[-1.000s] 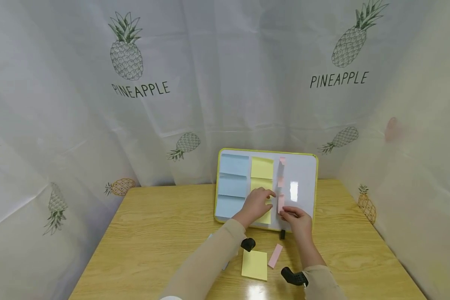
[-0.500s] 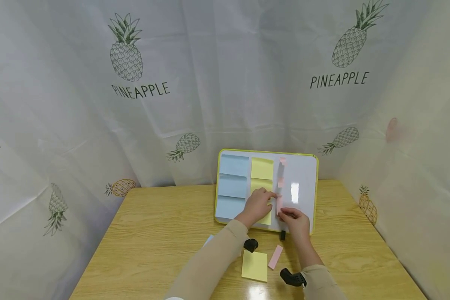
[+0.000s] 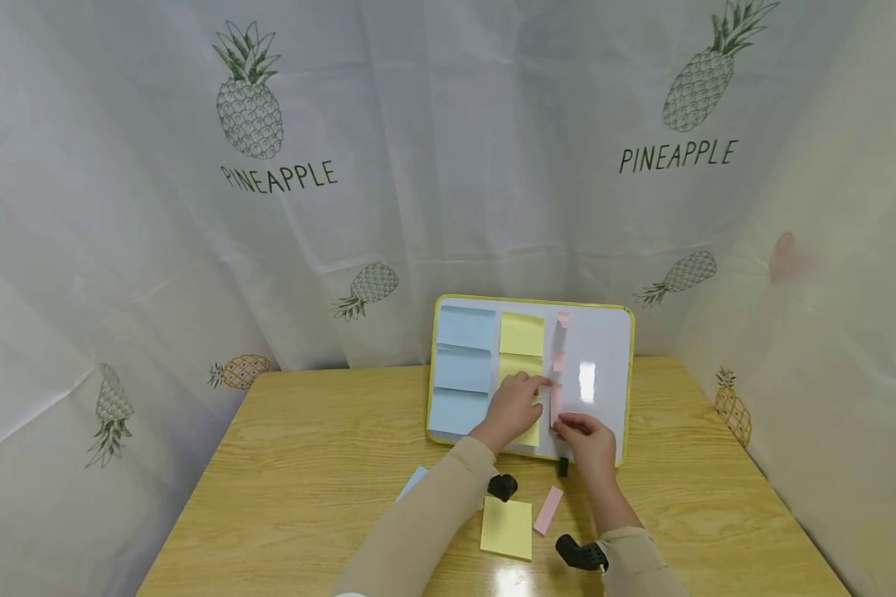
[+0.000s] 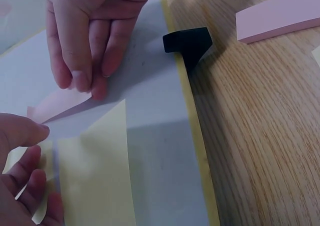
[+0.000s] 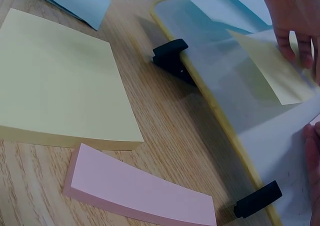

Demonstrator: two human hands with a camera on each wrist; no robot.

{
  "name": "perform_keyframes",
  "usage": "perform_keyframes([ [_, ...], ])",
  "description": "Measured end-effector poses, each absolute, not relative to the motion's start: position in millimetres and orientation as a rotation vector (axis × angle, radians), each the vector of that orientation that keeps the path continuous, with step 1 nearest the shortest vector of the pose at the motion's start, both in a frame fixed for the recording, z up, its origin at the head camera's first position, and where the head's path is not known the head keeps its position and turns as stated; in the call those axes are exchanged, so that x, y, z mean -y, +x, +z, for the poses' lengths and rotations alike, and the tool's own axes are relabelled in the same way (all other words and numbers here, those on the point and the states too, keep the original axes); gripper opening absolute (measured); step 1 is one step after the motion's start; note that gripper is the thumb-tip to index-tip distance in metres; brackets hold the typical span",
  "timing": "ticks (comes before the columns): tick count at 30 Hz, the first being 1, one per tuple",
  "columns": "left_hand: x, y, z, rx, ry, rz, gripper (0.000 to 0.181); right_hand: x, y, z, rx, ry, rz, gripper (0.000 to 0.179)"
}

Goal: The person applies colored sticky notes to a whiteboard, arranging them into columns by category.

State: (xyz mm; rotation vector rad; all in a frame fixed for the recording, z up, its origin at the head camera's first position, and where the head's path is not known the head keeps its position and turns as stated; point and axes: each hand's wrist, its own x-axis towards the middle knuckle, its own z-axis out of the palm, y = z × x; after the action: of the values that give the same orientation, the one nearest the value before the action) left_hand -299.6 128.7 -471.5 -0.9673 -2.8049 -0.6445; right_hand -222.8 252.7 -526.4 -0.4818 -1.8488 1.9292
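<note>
A yellow-rimmed whiteboard (image 3: 603, 348) leans at the back of the table. My right hand (image 3: 591, 439) pinches the lower end of a narrow pink sticky note (image 3: 556, 402) between thumb and fingers. In the left wrist view that pink note (image 4: 62, 104) stretches along the board from the pinching fingertips toward my left hand (image 4: 22, 161). My left hand (image 3: 513, 408) points its index finger at the note's top end, fingertip right at the edge, and partly hides the yellow sticky notes (image 3: 523, 333). Two pink notes (image 3: 559, 361) are above in the same column.
Three blue sticky notes (image 3: 463, 369) fill the board's left column. On the table before it lie a yellow pad (image 3: 506, 531), a pink pad (image 3: 548, 510) and a blue pad (image 5: 75, 3), partly behind the left sleeve. Black feet (image 5: 257, 198) support the board's lower edge.
My right hand has shifted slightly left with the pink note, bringing it into line under the other pink ones. My left index finger has straightened and reached the note's top end.
</note>
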Motion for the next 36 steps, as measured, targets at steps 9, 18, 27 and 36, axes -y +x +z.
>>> perform_keyframes([
  [9, -132.7, -297.9, -467.3, 2.812, -0.944, -0.672, 0.034, -256.0, -223.1, -523.6, 1.994, -0.481, 1.781, 0.018],
  [18, -139.7, -292.4, -467.4, 2.825, -0.851, -0.772, 0.036, -265.3, -208.7, -516.2, 2.389, -0.332, 1.387, 0.014],
  [27, -142.5, -287.9, -464.3, 2.938, -0.766, -0.908, 0.041, -279.8, -184.5, -516.7, 2.517, -0.221, 1.328, 0.012],
  [36, -144.4, -287.3, -464.1, 2.986, -0.701, -1.026, 0.041, -288.1, -167.5, -517.6, 2.525, -0.204, 1.429, 0.014],
])
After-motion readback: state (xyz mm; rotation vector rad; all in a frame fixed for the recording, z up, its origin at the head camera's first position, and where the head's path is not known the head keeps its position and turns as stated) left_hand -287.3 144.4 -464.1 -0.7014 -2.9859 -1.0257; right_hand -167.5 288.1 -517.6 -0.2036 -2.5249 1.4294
